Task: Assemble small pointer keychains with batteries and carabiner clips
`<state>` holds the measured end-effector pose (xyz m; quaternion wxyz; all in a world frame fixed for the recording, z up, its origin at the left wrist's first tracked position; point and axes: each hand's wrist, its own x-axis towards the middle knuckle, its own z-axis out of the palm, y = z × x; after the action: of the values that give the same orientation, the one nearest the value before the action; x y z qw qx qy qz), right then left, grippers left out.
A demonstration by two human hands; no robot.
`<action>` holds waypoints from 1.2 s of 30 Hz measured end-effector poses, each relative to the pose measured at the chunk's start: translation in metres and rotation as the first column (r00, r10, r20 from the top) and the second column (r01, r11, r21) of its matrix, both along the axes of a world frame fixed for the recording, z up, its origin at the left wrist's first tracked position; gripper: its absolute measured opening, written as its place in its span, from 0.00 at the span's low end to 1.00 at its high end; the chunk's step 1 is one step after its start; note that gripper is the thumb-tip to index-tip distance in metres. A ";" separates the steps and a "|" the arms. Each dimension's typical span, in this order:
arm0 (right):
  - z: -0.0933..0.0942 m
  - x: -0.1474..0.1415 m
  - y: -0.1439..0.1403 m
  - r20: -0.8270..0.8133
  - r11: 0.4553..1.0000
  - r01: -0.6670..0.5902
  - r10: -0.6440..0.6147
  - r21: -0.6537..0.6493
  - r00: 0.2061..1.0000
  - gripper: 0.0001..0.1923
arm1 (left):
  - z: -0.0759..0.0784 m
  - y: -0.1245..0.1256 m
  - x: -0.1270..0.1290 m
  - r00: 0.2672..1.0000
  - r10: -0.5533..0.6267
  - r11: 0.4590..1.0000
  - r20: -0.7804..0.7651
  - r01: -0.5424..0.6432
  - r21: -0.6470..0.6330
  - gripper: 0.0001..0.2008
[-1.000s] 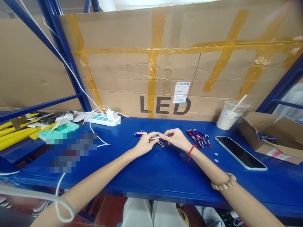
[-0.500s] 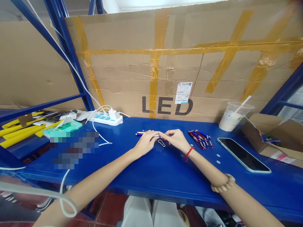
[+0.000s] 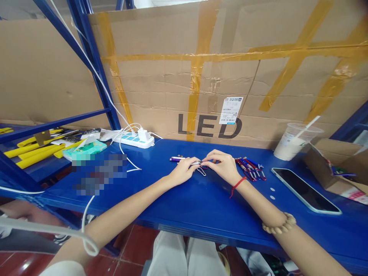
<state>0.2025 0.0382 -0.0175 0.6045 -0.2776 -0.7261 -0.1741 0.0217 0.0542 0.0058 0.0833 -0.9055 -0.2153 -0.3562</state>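
Both hands meet mid-table, over the far half of the blue table. Left hand: fingers closed round a sm. silver tube, its right end sticking out past the fingertips. Right hand: thumb & index pinched together on that same end; the exact bit they grip is too sm. to tell. So tube's btwn the two hands, roughly horiz. Wire clip lies just near side of the tube; can't tell if it's attached. Red cord on right wrist, bead bracelet further up that arm. Just left of the left hand, a purple tube lies on the table. Just right of the right hand, a bunch of coloured tubes, w/ clips at the near ends. Further right: two white discs, then phone, dark screen up. Far right has a clear cup, part full, w/ straw, & next to it an open box w/ sm. bits inside. Far left: power strip w/ white plug. Left of that, teal packet & yellow rolls; pixelated patch nearer. Lg. cardboard sheet stands along far edge, taped, marked "LED", w/ label.
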 end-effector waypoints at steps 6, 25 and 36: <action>-0.003 -0.003 -0.002 0.036 0.995 0.011 -0.007 -0.101 0.999 0.12 | -0.003 -0.003 -0.004 0.996 0.028 0.996 -0.081 -0.021 0.081 0.09; -0.005 -0.010 -0.009 0.050 0.983 0.131 -0.125 -0.131 0.991 0.09 | -0.007 -0.004 -0.007 0.990 0.108 0.978 -0.086 -0.091 0.186 0.13; -0.006 -0.016 -0.006 -0.132 0.960 0.041 -0.080 -0.278 0.988 0.10 | -0.010 -0.003 -0.006 0.996 0.087 0.984 0.028 -0.091 0.155 0.13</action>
<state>0.1864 0.0325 -0.0235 0.6047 -0.3922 -0.6896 -0.0703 0.0156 0.0509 -0.0041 0.1677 -0.8818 -0.2277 -0.3775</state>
